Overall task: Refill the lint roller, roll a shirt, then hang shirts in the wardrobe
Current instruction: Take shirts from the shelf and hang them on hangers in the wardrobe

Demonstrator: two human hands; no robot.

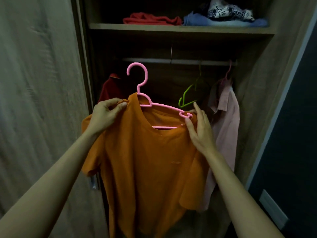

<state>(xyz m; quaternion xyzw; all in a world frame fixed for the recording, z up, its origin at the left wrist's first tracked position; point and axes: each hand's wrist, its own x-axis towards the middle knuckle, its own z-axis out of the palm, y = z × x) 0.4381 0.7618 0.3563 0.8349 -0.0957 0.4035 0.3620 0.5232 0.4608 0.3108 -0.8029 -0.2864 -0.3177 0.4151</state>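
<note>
An orange T-shirt (147,162) hangs on a pink hanger (138,78) that I hold up in front of the open wardrobe. The hanger's hook is free, below and in front of the metal rail (180,61). My left hand (106,115) pinches the shirt's left shoulder by the collar. My right hand (199,127) pinches the shirt's right shoulder at the hanger's end, index finger raised. The hanger's right arm shows through the neck opening.
On the rail hang an empty green hanger (188,95), a pink shirt (224,121) on a pink hanger at the right and a dark red shirt (109,88) at the left. Folded clothes (152,18) lie on the shelf above. Wardrobe doors flank both sides.
</note>
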